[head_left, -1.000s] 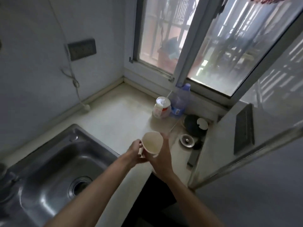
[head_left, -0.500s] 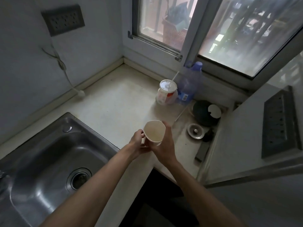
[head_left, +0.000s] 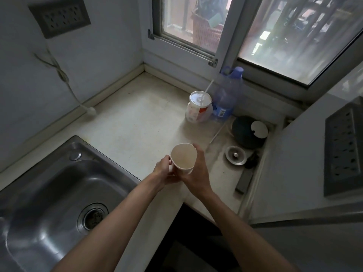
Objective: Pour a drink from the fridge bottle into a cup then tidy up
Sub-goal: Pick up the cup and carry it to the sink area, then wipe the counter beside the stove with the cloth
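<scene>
Paper cup (head_left: pixel 183 158) is gripped by both hands (left (head_left: pixel 164 169), right (head_left: pixel 196 173)) over the counter's (head_left: pixel 137 122) front edge; apparently empty, tidying left.

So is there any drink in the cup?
Looks empty: the paper cup, held by the left hand and right hand, shows a bare, pale inside.

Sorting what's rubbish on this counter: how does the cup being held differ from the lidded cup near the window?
The held cup is open-topped, plain white and gripped by the left hand and right hand; the lidded cup is capped with a straw, red-printed, wrapped in clear plastic and stands untouched. Both look like disposable cups.
</scene>
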